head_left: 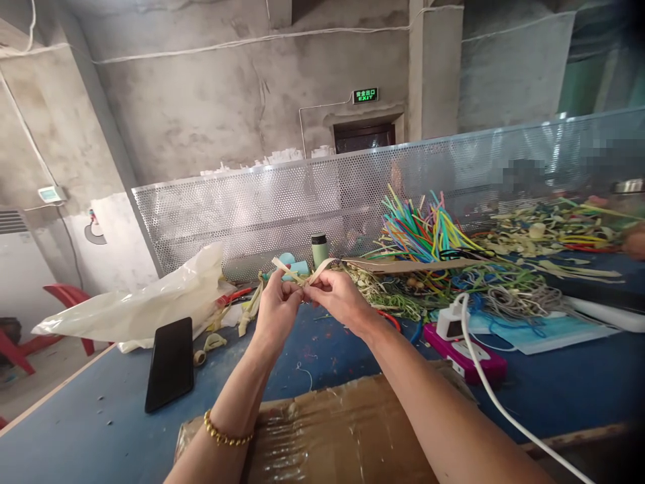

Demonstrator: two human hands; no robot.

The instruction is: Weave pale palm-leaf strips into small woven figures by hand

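Both my hands meet over the middle of the blue table, fingertips close together. A pale cream strip (321, 270), flat and ribbon-like, is pinched between them, with loose ends sticking up to either side. My left hand (279, 302) is closed on it, thumb against fingers. From the other side my right hand (338, 294) is closed on the same strip. The exact spot where the fingertips meet is hard to make out. Just behind the hands stand a green bottle with a dark lid (319, 249) and a light blue cylinder (297, 269).
Flattened cardboard (342, 430) lies under my forearms. At left are a black phone (170, 363) and a plastic bag (146, 302). To the right sit a magenta power strip (468, 353), a blue mask (549, 333), tangled cords and colourful strips (423, 228). A perforated metal screen (262, 222) runs behind.
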